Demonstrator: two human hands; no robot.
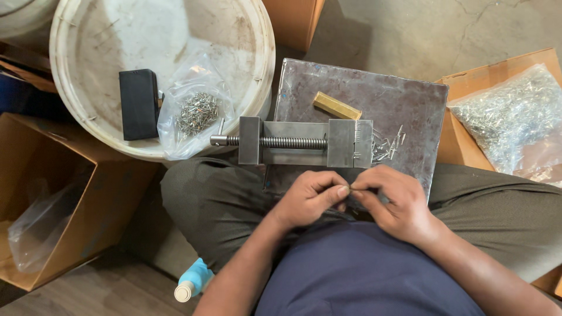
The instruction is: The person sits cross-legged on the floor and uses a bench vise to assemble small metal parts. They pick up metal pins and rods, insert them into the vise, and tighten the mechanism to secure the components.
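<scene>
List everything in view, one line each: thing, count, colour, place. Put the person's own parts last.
Vise: one, grey steel, on the metal plate.
Metal plate: one, dark grey, across the lap.
Brass bar: one, yellow, on the plate behind the vise.
Loose pins: several, silver, on the plate right of the vise.
Bucket lid: one, white, upper left.
Black box: one, on the lid.
Clear bag of pins: one, on the lid.
Cardboard boxes: one at left, one at right, brown.
Big bag of pins: one, silver, in the right box.
Bottle: one, blue with white cap, bottom.
Left hand, right hand: fingertips meeting on a small pin.
</scene>
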